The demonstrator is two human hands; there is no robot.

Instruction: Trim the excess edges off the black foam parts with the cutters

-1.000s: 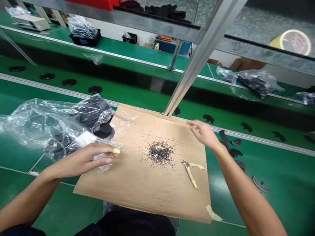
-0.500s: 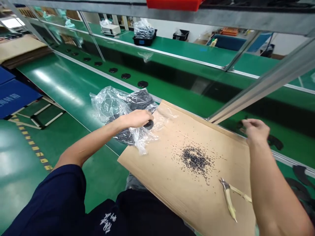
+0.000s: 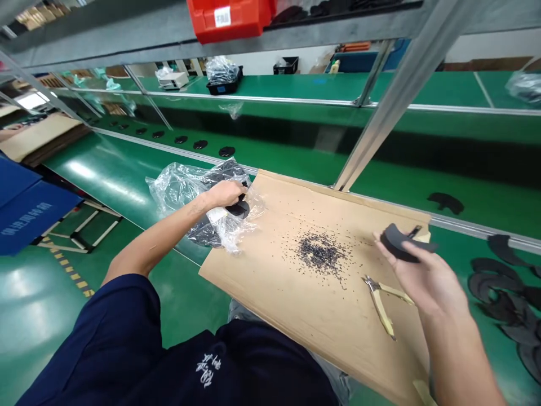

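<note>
My right hand (image 3: 431,282) is closed on a black crescent-shaped plastic part (image 3: 397,241), raised over the right end of a brown cardboard sheet (image 3: 270,293). The fingers of my left hand (image 3: 228,193) are curled round a dark plastic piece (image 3: 242,196) at the mouth of a clear plastic bag (image 3: 173,183). More black parts show in and under the film, partly hidden by my hand. Yellow-handled side cutters (image 3: 380,307) lie with spread handles on the cardboard. Left of them is a scatter of tiny black bits (image 3: 322,252).
A row of black parts (image 3: 200,145) sits on the green belt (image 3: 287,155) beyond the metal rail. To the right, black curved parts (image 3: 499,282) lie heaped; one black part (image 3: 446,202) lies apart. A slanted metal post (image 3: 380,118) and an overhead shelf with a red bin (image 3: 230,20) frame the station.
My right hand has come back from the belt beyond the rail, bringing a black crescent-shaped part over the cardboard. My left hand stays at the bag. The view has turned to the right.
</note>
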